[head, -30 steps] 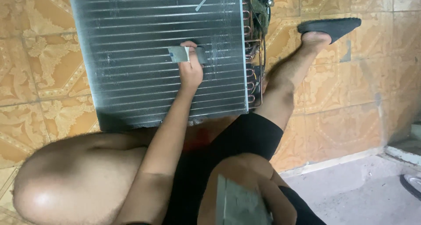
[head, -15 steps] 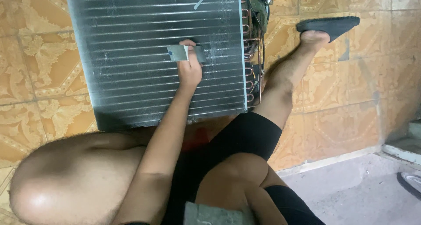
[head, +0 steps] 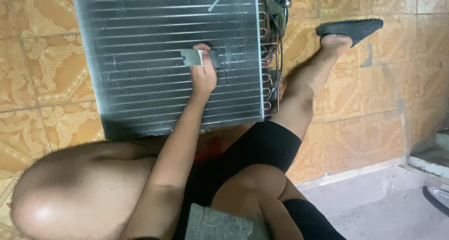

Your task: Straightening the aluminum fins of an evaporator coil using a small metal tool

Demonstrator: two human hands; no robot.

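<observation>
Grey flat tool (head: pixel 199 57) in hand (head: pixel 204 76) against finned coil (head: pixel 140 43)

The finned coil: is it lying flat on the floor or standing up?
Lying flat. The coil rests face-up on the tiled floor, between the legs; one hand presses a small metal piece on it.

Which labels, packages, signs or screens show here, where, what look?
None that I can make out. The nearest thing is a small flat grey metal piece, rectangular and blank, held by one hand against the finned coil panel.
</observation>
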